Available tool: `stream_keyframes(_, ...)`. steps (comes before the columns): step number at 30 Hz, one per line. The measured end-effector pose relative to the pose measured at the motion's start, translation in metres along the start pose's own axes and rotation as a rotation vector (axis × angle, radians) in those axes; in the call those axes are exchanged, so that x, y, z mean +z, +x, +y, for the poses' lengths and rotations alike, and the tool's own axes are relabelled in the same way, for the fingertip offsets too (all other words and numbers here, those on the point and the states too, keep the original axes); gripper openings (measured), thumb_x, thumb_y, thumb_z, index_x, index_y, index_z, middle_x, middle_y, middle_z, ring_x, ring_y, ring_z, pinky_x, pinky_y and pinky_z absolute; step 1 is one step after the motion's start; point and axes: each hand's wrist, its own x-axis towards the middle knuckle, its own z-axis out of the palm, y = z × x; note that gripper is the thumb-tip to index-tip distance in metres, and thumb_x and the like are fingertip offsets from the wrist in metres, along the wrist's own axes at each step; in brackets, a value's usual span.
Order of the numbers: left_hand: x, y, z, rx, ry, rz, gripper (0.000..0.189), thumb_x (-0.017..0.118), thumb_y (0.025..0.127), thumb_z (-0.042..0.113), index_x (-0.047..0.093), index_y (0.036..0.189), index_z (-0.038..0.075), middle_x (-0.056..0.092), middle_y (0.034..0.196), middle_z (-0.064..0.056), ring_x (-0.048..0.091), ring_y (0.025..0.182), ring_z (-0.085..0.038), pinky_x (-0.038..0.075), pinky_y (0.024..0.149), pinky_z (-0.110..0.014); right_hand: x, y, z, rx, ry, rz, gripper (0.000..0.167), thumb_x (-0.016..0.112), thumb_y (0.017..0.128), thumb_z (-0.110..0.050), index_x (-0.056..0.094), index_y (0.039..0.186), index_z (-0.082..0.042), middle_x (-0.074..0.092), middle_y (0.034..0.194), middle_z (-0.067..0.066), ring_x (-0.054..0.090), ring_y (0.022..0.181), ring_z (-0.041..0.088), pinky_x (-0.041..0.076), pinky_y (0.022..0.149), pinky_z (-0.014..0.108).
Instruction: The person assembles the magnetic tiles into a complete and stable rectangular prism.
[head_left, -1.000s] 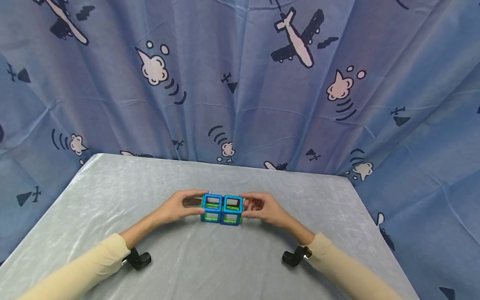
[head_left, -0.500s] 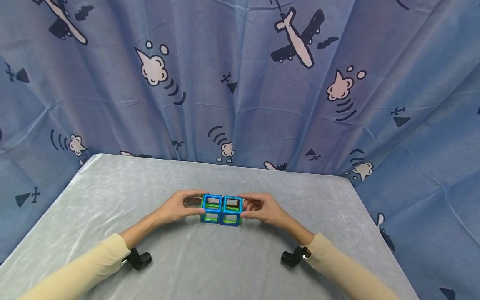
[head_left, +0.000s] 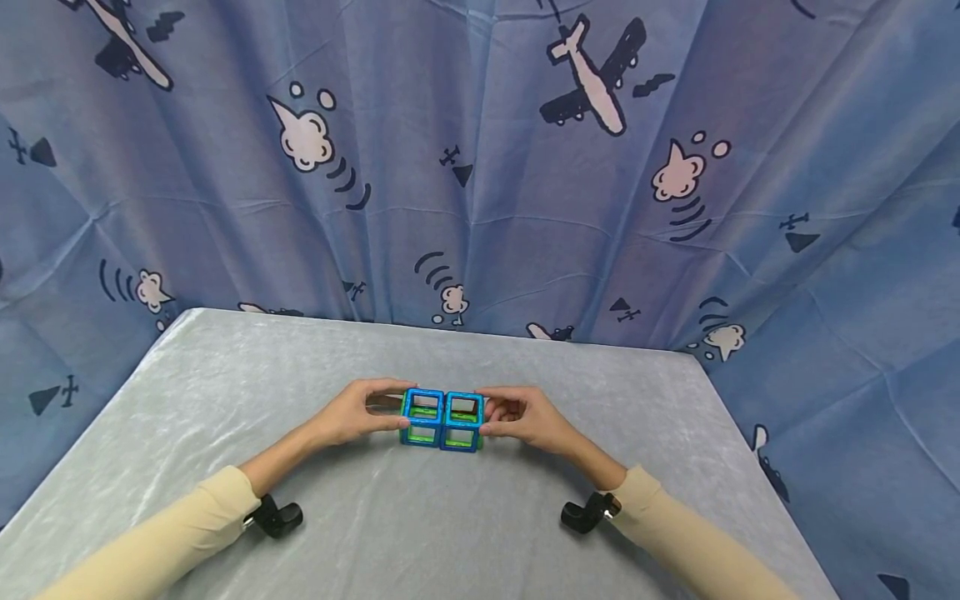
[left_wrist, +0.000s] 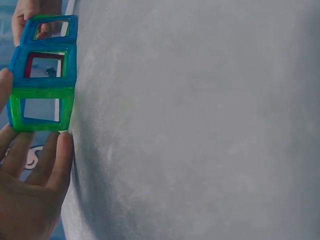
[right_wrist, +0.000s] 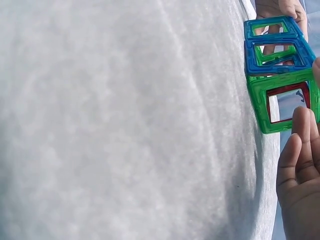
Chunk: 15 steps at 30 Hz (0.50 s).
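Two open-framed cubes of magnetic tiles stand side by side on the table, the left cube (head_left: 425,422) touching the right cube (head_left: 462,423). Their front and top tiles are blue. My left hand (head_left: 348,414) grips the left cube at its outer end, thumb at the front and index finger behind. At the opposite end, my right hand (head_left: 536,418) holds the right cube between thumb and index finger, its other fingers curled. A green tile (left_wrist: 42,93) forms the left end in the left wrist view. The right wrist view shows a green end tile (right_wrist: 257,97) and a red tile (right_wrist: 268,105) behind it.
A pale grey cloth covers the table (head_left: 465,533). Behind it hangs a blue curtain (head_left: 405,167) printed with planes and clouds. Black wrist cameras sit on the left wrist (head_left: 277,518) and right wrist (head_left: 585,515), low over the cloth.
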Motion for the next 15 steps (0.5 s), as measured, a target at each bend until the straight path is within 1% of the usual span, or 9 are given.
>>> stream_keyframes(4,0.0000,-0.0002,-0.0005,0.002,-0.006,-0.002,0.058,0.078,0.092,0.011,0.054,0.142,-0.004,0.058,0.137,-0.022,0.060,0.121,-0.037,0.052,0.095,-0.036,0.0004,-0.0002,-0.0002,0.007,0.007,-0.004,0.053,0.080,0.086,0.004,0.062,0.136,0.003,0.069,0.097,0.017,0.062,0.078,0.019,0.051,0.064,0.023)
stream_keyframes(9,-0.0001,-0.0003,-0.0021,-0.004,-0.020,0.003,0.056,0.078,0.092,0.011,0.056,0.142,-0.003,0.058,0.137,-0.022,0.058,0.123,-0.037,0.052,0.095,-0.034,0.0011,0.0001,-0.0009,0.015,0.019,-0.009,0.053,0.078,0.087,0.005,0.061,0.137,0.004,0.068,0.097,0.020,0.062,0.077,0.020,0.052,0.064,0.023)
stream_keyframes(15,0.0006,-0.0004,-0.0016,-0.002,0.005,0.009,0.057,0.078,0.092,0.012,0.055,0.143,-0.002,0.058,0.137,-0.021,0.058,0.123,-0.038,0.052,0.096,-0.035,0.0018,0.0001,-0.0025,0.031,0.013,-0.010,0.053,0.077,0.088,0.005,0.060,0.138,0.004,0.068,0.097,0.022,0.063,0.076,0.023,0.054,0.065,0.024)
